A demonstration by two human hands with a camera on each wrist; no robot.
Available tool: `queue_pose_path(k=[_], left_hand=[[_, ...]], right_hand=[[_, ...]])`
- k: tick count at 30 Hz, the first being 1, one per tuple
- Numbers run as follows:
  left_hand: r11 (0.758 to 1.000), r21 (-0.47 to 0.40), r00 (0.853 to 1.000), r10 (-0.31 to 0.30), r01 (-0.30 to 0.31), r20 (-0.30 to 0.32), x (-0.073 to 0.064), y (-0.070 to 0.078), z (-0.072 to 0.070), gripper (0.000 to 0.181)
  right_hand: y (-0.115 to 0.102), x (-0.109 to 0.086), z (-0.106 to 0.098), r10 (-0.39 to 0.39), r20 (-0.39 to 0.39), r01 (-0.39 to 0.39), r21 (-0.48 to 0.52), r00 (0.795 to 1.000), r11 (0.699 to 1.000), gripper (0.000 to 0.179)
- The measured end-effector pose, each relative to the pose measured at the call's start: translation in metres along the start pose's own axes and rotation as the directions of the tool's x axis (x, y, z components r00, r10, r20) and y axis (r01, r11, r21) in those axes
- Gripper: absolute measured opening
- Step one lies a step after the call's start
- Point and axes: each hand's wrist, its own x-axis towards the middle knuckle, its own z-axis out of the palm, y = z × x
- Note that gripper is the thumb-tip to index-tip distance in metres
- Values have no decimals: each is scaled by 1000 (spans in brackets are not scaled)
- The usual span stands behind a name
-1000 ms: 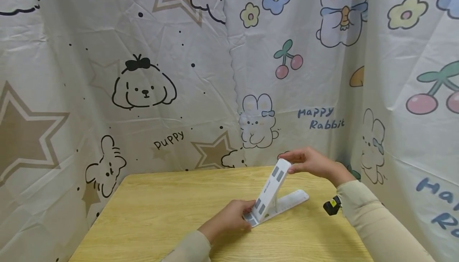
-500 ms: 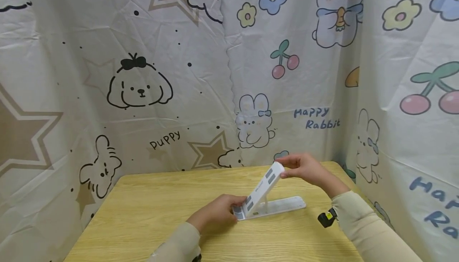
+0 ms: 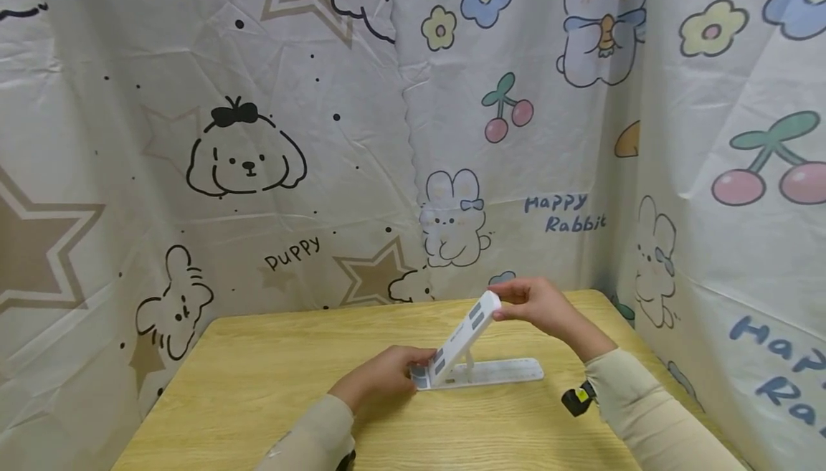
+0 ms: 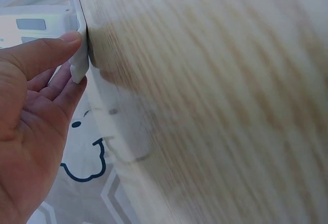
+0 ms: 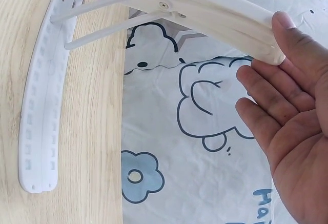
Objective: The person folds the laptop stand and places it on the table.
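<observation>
A white folding stand [image 3: 462, 337] with grey pads is opened out on the table, its upper plate sloping up to the right over a flat slotted base [image 5: 38, 116]. Thin support struts [image 5: 113, 32] link the two plates in the right wrist view. My left hand [image 3: 382, 374] pinches the hinged left end between thumb and fingers; the left wrist view shows the thumb on top of the lip [image 4: 79, 62]. At the raised end, my right hand [image 3: 532, 304] pinches the plate's tip, with its lower fingers extended free of the stand.
The stand is on a light wood table [image 3: 258, 385]. Behind and at the right hangs a cartoon-printed curtain [image 3: 361, 134], close to the table's back edge. A black wrist device [image 3: 577, 399] hangs by the right sleeve.
The stand has turned so its base lies more sideways, and it has shifted left in view. Its raised plate leans lower. Both hands keep hold and have moved left with it.
</observation>
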Motion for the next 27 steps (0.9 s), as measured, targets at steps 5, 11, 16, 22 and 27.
queue_pose_path(k=[5,11,16,22,27], left_hand=[[999,-40,1000,0,-1,-16,3,4,0,80],[997,-47,995,56,-60,-79,10,17,3,76],[996,12,988,88,-87,-130,18,40,4,76],[993,25,973,117,-115,-199,31,73,-4,71],[990,-21,952,130,-141,-278,38,99,-13,65]], right_hand=[[5,0,-1,-31,4,31,12,1000,999,55],[20,-4,-2,-61,9,61,-12,998,998,61],[40,-11,0,-70,-5,69,-112,998,991,61],[72,-20,0,-48,-19,44,-161,999,986,61],[98,-27,2,12,-3,-13,-179,1000,984,63]])
